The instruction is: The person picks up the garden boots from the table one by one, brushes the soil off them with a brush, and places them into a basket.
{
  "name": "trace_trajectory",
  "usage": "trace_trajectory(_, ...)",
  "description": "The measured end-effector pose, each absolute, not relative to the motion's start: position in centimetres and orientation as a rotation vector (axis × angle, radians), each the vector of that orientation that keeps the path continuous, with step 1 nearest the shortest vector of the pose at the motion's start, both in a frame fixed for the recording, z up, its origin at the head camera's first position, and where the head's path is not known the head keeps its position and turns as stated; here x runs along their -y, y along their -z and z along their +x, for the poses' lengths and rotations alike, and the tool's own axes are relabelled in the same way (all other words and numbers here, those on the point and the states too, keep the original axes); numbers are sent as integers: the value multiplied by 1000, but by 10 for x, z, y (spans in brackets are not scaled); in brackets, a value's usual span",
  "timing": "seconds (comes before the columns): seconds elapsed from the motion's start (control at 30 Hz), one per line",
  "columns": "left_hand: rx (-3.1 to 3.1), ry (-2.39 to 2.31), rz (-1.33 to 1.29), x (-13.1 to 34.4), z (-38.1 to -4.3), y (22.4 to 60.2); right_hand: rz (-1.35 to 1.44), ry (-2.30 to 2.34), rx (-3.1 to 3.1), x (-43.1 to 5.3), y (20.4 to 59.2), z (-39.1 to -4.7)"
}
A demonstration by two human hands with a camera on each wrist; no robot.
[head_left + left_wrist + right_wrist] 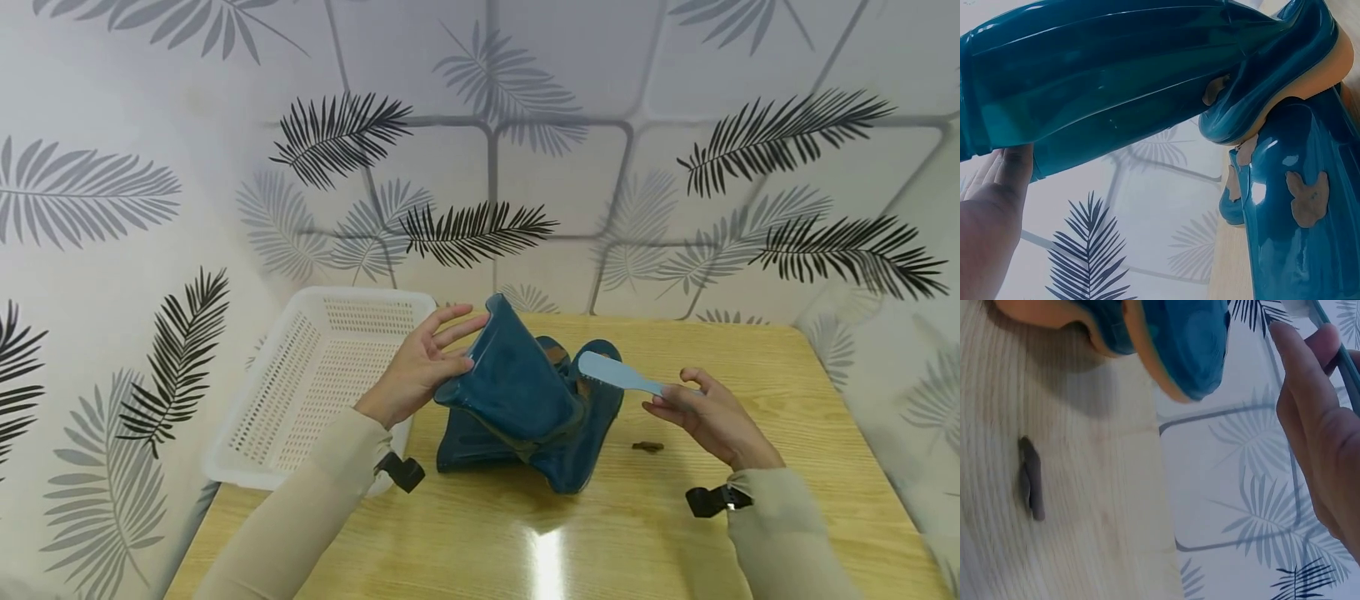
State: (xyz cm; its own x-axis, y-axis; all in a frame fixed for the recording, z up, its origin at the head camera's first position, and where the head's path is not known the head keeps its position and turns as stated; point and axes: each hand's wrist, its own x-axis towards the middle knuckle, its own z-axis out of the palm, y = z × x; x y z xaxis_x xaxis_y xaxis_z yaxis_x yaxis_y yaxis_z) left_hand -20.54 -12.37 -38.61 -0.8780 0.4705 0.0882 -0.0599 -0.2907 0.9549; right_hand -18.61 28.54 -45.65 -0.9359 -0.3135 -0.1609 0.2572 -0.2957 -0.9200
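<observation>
The left hand (416, 367) gripped the top edge of a tilted boot (521, 375), raised over another boot (476, 443) on the table (787, 383), while the right hand's (712, 423) fingers pinched a brush (611, 371) by its handle.

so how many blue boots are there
2: one boot tilted at the left hand, the other boot lying partly hidden beneath it on the table; no third shows
</observation>
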Motion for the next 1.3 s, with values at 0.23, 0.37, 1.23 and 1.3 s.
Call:
trace_trajectory(0.23,-1623,-2226,510,123,-205,386,-96,2210,-1635,-272,462,-186)
trace_trajectory(0.37,-1622,-2225,525,124,-206,387,-72,2184,-1677,-281,465,-180)
trace_trajectory(1.23,-1609,-2226,538,123,-206,390,-66,2205,-1661,-296,472,-171)
trace_trajectory(1.3,-1609,-2224,548,122,-206,390,-61,2206,-1665,-298,469,-173)
